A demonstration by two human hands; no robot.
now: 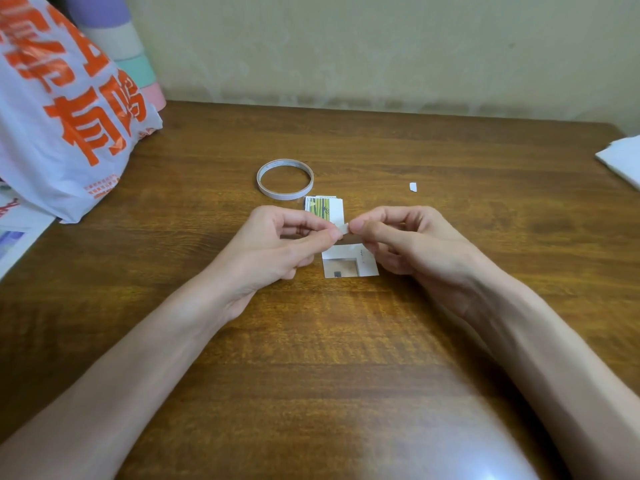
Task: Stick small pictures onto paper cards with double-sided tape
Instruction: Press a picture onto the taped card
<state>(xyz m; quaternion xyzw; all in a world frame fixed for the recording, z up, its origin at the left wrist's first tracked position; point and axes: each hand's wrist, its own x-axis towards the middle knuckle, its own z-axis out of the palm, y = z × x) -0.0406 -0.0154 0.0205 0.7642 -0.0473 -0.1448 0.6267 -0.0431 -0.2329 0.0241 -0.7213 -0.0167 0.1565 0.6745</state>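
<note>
While both forearms reached across a brown wooden table [311, 358], a person held a short white strip of tape [343, 229] just above its surface. The left hand [277, 244] pinched one end of the strip between thumb and forefinger, and the right hand [405, 244] pinched the other end the same way. The remaining fingers of both hands were curled loosely toward the palms, and the two thumb tips sat almost touching.

Directly beneath the hands lay a small picture [349, 265] with a white border, flat on the table and partly hidden by the fingers. Just beyond the hands was a stack of pictures [325, 206], the top one printed with green bamboo stalks. A thin roll of double-sided tape [285, 180] lay flat just behind that stack, at its far left corner; whether the two touched could not be told. A tiny white scrap [412, 187] sat by itself to the right, well apart from the roll.

A white plastic bag [65, 109] with large orange lettering slumped at the table's far left corner, in front of pastel-coloured rolls [135, 64] stacked against the pale wall. Printed paper [14, 237] lay beside the bag at the left edge. Folded white sheets [623, 157] showed at the right edge.
</note>
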